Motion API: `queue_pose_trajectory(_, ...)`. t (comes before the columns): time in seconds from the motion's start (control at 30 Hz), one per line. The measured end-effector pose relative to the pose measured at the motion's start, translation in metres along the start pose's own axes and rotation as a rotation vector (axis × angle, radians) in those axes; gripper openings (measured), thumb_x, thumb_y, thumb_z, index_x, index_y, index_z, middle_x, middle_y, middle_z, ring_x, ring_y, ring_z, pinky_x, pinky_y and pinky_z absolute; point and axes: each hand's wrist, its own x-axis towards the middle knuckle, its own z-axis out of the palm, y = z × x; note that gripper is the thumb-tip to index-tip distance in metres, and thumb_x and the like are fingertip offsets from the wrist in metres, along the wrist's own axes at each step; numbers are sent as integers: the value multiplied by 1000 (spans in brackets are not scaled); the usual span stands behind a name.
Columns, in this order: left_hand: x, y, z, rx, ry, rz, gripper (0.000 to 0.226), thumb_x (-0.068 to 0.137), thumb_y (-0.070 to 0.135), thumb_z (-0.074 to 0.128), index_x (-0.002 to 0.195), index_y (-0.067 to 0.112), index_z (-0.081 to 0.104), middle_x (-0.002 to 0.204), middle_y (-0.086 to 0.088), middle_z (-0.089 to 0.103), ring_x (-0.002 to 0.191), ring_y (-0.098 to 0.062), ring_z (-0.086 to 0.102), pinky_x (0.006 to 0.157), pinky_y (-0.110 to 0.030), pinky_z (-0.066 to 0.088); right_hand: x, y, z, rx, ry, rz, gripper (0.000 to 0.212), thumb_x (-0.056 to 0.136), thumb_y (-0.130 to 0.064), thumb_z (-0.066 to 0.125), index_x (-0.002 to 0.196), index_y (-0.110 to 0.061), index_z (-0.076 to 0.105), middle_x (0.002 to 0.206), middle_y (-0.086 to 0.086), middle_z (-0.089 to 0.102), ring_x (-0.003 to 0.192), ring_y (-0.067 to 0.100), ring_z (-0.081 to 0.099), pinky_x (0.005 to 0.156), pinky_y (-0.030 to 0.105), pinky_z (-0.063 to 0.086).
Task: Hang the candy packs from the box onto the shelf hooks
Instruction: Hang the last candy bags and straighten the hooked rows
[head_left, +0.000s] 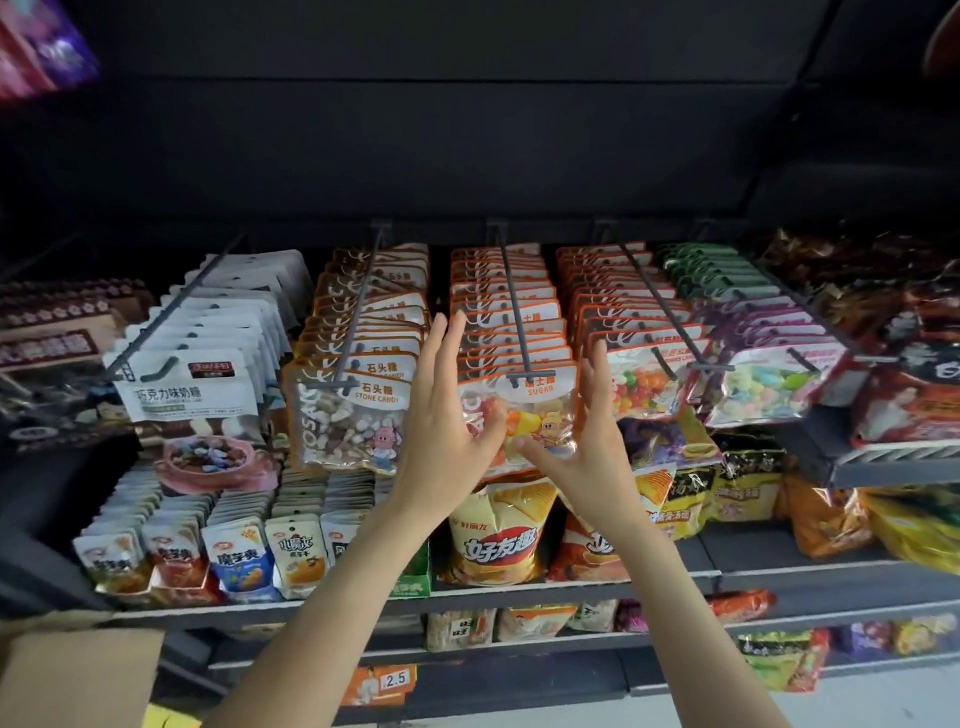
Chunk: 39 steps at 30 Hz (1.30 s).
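— Where do you have the hands?

— I see both raised to the middle hook (514, 301). My left hand (448, 410) is flat, fingers spread and straight, against the left edge of the front candy pack (530, 415). My right hand (592, 436) mirrors it on the right edge, thumb touching the pack's lower face. Neither pinches; they bracket it.

— And the pack itself?

— It hangs on the hook's tip, at twelve o'clock from my wrists, between the palms. The hook's long axis runs from six toward twelve, back into the shelf.

— Which hand is nearer?

— About equal. I judge any push goes toward twelve, along the rod. The box (78, 675) sits at seven o'clock, low.
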Motion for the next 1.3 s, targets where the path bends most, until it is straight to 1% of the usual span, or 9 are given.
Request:
queue_pose_trajectory(0.17,20,10,-8,82,-159,-148,97,83,33,71,152,27,4,162,-2,2,147,-16,9,112,-32,23,18,-13,-15,-63,-84,-44,106,83,-29,75,149,-37,-7,154,-17,19,138,-12,17,108,4,21)
queue_pose_trajectory(0.23,29,7,-4,92,-232,-227,104,81,38,73,153,25,-1,161,-6,3,146,-18,15,109,-29,26,31,-15,-15,-63,-136,-40,107,79,-37,76,149,-39,-6,154,-9,27,140,0,27,114,21,30)
queue_pose_trajectory(0.3,37,3,0,14,-270,-264,104,77,35,77,152,25,7,154,-4,26,136,-16,36,102,-26,33,39,-14,-13,-44,-165,-20,110,72,-48,74,149,-41,-4,151,-4,33,138,10,35,113,41,35)
queue_pose_trajectory(0.37,38,1,2,-43,-261,-275,99,74,30,80,150,22,17,144,2,43,128,-11,45,102,-28,40,42,-12,-12,-52,-161,-15,113,69,-48,76,152,-36,0,150,-4,37,137,10,37,112,45,36)
queue_pose_trajectory(0.47,34,2,2,-9,-205,-246,101,76,25,79,152,23,13,152,0,30,135,-13,36,108,-29,35,41,-6,-9,-67,-167,-12,110,74,-40,79,153,-32,3,151,-6,34,138,11,33,113,44,34)
queue_pose_trajectory(0.53,33,3,1,18,-186,-208,98,78,22,77,152,24,13,156,-1,20,140,-14,28,104,-25,30,39,-2,-6,-72,-177,1,110,76,-36,80,154,-30,2,153,-5,30,140,11,28,114,39,32)
queue_pose_trajectory(0.7,33,3,1,35,-235,-197,96,82,20,73,152,29,9,161,6,4,145,-11,12,102,-21,22,38,-1,-2,-73,-158,3,110,75,-30,81,154,-28,5,152,-3,28,137,5,27,101,1,24)
queue_pose_trajectory(0.87,30,2,5,30,-230,-217,103,80,22,75,153,27,1,162,5,-2,146,-11,11,105,-23,24,37,-2,-7,-32,-152,-5,110,74,-29,82,154,-29,7,150,-12,28,140,7,28,114,36,34)
queue_pose_trajectory(1.3,34,12,0,143,-305,-307,97,86,30,68,153,22,-2,160,-3,-16,148,-19,1,116,-36,19,25,-13,-8,58,-181,-13,112,80,-19,78,148,-44,-7,155,-6,27,139,9,35,112,41,38)
